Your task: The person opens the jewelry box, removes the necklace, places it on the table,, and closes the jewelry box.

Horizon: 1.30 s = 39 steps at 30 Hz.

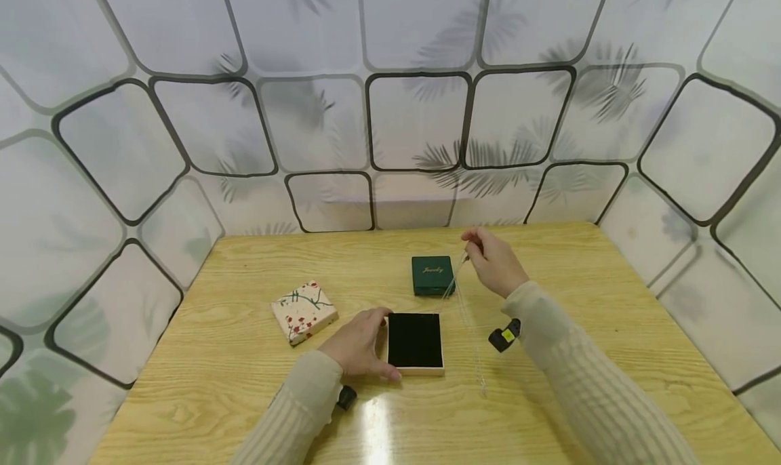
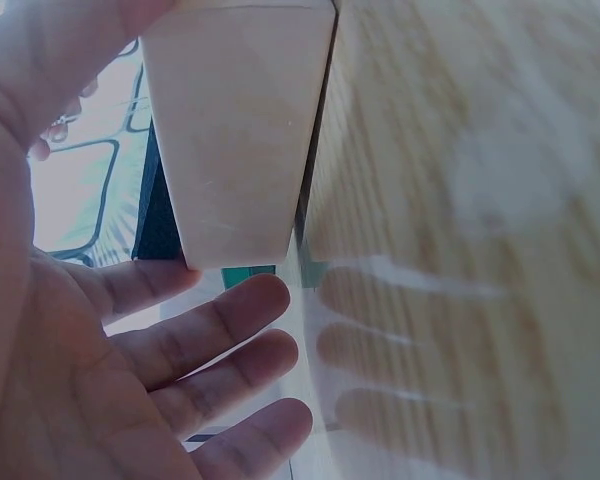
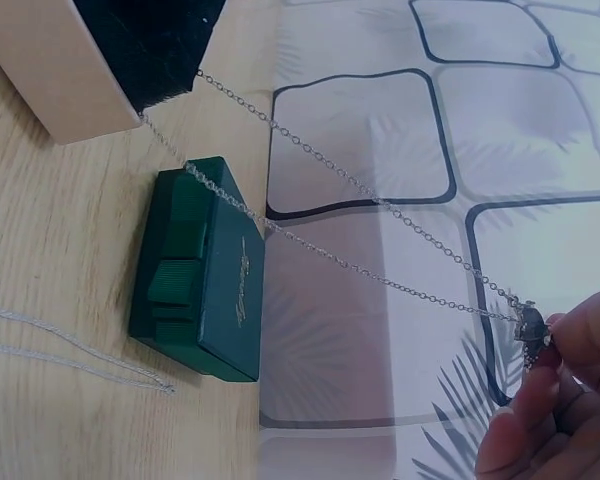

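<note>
My left hand (image 1: 364, 343) holds a shallow pale box (image 1: 421, 371) on the table, thumb at the near end and index finger at the far corner; its other fingers stretch out beside the box. A black pad (image 1: 415, 339) fills the box. Raised to the right, my right hand (image 1: 495, 265) pinches the dark pendant (image 3: 532, 325) of a silver chain necklace (image 3: 350, 266) between thumb and finger. Two taut strands slope from the pendant down to the pad's edge. Another thin silver chain (image 3: 70, 345) lies on the table right of the box.
A dark green jewelry box (image 1: 432, 275) with gold lettering stands closed behind the pale box. To the left lies a cream lid (image 1: 304, 312) with red blossoms and green branches. Patterned curtain (image 1: 417, 123) surrounds the wooden table (image 1: 244, 397) at back and sides.
</note>
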Motion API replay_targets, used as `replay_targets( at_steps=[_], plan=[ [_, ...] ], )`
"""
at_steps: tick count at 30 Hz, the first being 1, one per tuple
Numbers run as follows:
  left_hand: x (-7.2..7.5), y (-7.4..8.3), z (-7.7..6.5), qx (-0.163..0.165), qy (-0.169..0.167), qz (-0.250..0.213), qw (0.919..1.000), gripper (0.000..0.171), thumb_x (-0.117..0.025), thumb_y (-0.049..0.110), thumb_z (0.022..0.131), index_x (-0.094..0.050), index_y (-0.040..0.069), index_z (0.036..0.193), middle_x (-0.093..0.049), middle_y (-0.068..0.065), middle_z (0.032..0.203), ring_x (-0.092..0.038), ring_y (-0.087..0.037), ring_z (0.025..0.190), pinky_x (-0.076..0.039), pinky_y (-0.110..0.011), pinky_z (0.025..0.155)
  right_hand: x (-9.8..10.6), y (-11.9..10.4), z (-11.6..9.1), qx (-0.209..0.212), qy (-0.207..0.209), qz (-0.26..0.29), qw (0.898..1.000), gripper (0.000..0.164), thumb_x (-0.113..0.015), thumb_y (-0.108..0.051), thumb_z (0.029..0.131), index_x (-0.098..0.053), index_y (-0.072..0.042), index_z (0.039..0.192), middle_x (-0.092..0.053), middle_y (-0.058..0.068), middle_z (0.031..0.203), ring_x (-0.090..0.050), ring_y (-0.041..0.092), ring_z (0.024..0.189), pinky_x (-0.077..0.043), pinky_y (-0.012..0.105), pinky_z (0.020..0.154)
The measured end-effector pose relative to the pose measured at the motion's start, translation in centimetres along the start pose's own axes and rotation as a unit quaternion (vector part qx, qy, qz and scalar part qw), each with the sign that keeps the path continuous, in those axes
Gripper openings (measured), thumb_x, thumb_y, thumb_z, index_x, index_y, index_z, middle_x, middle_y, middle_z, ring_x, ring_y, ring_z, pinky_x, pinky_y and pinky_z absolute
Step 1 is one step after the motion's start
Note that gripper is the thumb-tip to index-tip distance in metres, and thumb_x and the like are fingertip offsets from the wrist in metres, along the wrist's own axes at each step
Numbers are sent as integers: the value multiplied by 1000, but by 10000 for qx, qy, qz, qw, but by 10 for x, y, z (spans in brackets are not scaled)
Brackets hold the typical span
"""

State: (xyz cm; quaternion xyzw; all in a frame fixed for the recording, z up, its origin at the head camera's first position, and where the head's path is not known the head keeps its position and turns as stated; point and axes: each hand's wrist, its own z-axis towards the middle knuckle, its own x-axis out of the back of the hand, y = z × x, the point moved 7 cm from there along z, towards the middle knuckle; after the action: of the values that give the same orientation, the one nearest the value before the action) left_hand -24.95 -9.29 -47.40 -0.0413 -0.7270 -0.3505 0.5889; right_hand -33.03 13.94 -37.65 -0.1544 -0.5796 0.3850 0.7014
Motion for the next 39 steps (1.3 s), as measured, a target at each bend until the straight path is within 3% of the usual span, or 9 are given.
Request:
replay_targets(
  at_steps=[15, 23, 31, 39],
  plan=[
    [0, -1, 0, 6, 24, -45, 10000, 117, -72, 68, 54, -26, 6, 141, -39, -6, 135, -40, -20, 119, -36, -37, 98, 22, -3, 2, 178, 499, 170, 9984, 23, -38, -21, 99, -51, -7, 112, -56, 11, 95, -49, 20, 74, -41, 36, 68],
    [0, -1, -1, 23, 3, -17, 10000, 117, -72, 68, 54, -25, 6, 141, -39, -6, 135, -40, -20, 119, -36, -37, 97, 34, -3, 3, 15, 1024, 80, 9947, 18, -42, -21, 98, -52, -10, 108, -57, 8, 93, -51, 19, 72, -42, 34, 62],
    [0, -2, -1, 4, 23, 31, 10000, 117, -72, 68, 54, -26, 6, 141, -40, -6, 134, -39, -19, 119, -35, -36, 98, 43, -5, 4, 178, 1358, 363, 9899, 16, -43, -15, 97, -51, -6, 107, -58, 7, 87, -53, 18, 73, -41, 27, 57],
    [2, -3, -1, -8, 53, 114, 9999, 117, -72, 68, 53, -27, 4, 140, -39, -8, 135, -38, -20, 120, -35, -36, 99, 52, -5, 5, 165, 1599, 363, 9863, 18, -41, -13, 97, -51, -3, 108, -56, 12, 89, -52, 17, 75, -42, 27, 64]
  ],
)
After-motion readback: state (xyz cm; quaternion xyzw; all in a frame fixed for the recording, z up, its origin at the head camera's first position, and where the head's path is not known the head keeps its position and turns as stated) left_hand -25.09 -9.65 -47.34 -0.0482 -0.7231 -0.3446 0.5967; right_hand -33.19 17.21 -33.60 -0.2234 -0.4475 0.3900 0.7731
